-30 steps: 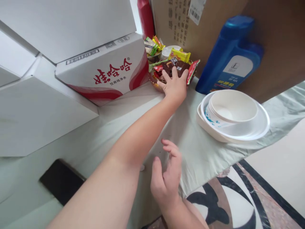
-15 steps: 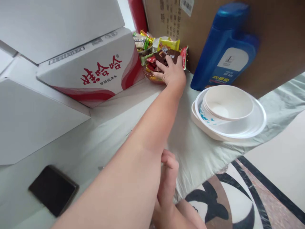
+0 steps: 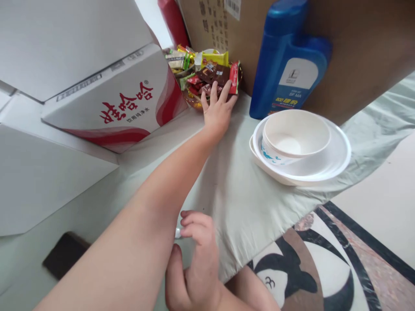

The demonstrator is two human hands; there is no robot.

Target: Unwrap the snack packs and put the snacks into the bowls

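Observation:
My left hand [image 3: 216, 110] reaches out with fingers spread over the front rim of a bowl [image 3: 194, 103] of wrapped snacks. Its fingertips are at the dark brown snack packet [image 3: 213, 73] and a red wrapper [image 3: 234, 77]; nothing is lifted. A yellow packet [image 3: 214, 58] lies behind them. My right hand [image 3: 197, 255] is curled low in the picture, beside my left forearm. Between its fingertips and thumb a small white thing [image 3: 178, 233] shows, partly hidden by the forearm; I cannot make out what it is.
A white-and-red carton [image 3: 129, 108] stands left of the bowl. To the right are a blue bottle [image 3: 285, 65] and stacked white bowls [image 3: 340, 151], before a large brown box [image 3: 366, 52]. A dark flat object [image 3: 65, 255] lies on the pale cloth [image 3: 227, 181]. Patterned floor shows below.
My left hand has drawn back slightly from over the snacks toward the bowl's front rim. My right hand has come further into view, and the small white thing now shows. The view has shifted.

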